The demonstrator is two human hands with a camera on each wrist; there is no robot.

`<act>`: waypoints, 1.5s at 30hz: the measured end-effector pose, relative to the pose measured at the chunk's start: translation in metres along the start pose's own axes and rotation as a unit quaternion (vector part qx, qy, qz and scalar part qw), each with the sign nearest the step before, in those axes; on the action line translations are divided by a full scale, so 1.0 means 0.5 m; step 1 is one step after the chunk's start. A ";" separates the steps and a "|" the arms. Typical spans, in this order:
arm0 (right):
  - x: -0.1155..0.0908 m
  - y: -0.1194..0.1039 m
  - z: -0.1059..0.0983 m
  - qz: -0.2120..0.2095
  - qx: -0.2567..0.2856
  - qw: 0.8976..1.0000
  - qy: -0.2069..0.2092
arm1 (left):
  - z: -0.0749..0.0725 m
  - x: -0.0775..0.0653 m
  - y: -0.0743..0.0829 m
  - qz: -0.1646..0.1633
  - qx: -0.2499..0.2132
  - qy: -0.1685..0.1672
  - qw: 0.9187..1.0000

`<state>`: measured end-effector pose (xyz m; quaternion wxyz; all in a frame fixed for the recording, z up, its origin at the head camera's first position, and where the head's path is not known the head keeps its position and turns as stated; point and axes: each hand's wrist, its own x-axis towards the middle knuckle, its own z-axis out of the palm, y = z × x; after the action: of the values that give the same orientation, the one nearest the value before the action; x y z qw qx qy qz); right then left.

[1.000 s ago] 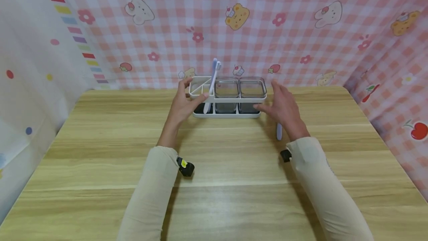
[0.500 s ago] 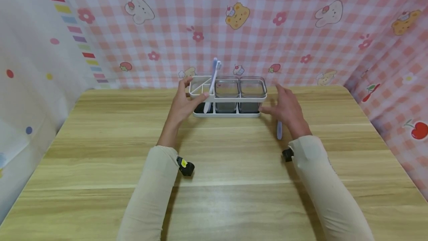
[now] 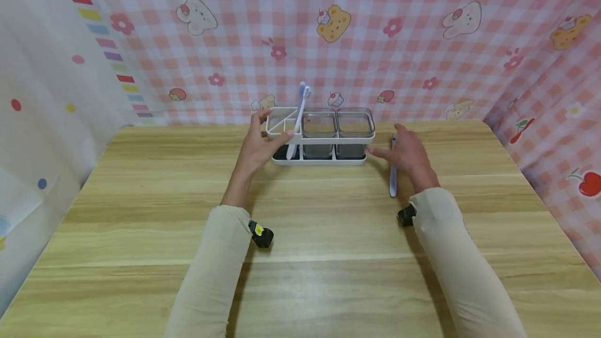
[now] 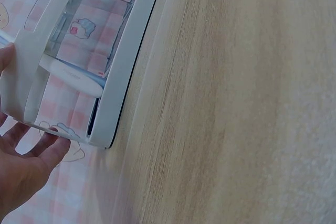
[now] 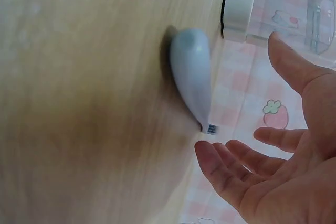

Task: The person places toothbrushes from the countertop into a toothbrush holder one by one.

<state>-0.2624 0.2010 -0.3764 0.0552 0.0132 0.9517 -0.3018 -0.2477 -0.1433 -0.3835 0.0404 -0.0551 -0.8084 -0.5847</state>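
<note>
A white two-tier toothbrush holder (image 3: 324, 141) stands at the back of the table. My left hand (image 3: 255, 145) grips its left end, thumb on the front and fingers around the side; the left wrist view shows them on the holder's end (image 4: 119, 72). A purple and white toothbrush (image 3: 298, 116) leans upright in a left compartment. Two clear cups (image 3: 355, 125) fill the middle and right compartments. To the holder's right, another toothbrush (image 3: 393, 179) lies on the table. My right hand (image 3: 413, 156) hovers beside it with spread fingers, holding nothing; the right wrist view shows the brush handle (image 5: 191, 69) near the fingertips.
The wooden table (image 3: 310, 275) runs back to a pink checked curtain (image 3: 366, 56) close behind the holder. A white curtain (image 3: 42, 119) hangs along the left side. Each wrist carries a small black camera (image 3: 261, 234).
My right hand has moved right, away from the holder's right end, uncovering more of the toothbrush on the table. The left hand and the holder have stayed in place.
</note>
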 end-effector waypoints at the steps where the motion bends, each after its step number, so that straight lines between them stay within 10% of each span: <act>1: 0.002 0.002 0.000 0.002 0.002 1.000 -0.002 | 0.000 0.000 0.000 -0.001 -0.001 0.000 1.000; 17: 0.020 0.029 -0.010 0.075 0.059 0.994 -0.046 | -0.002 -0.001 0.000 0.006 0.003 -0.001 1.000; 45: 0.033 0.068 -0.013 0.114 0.198 0.974 -0.002 | -0.001 -0.003 0.003 0.001 -0.006 -0.002 1.000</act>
<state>-0.2773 0.2324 -0.3923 0.0869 0.1316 0.8651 -0.4762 -0.2459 -0.1433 -0.3819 0.0389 -0.0568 -0.8049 -0.5894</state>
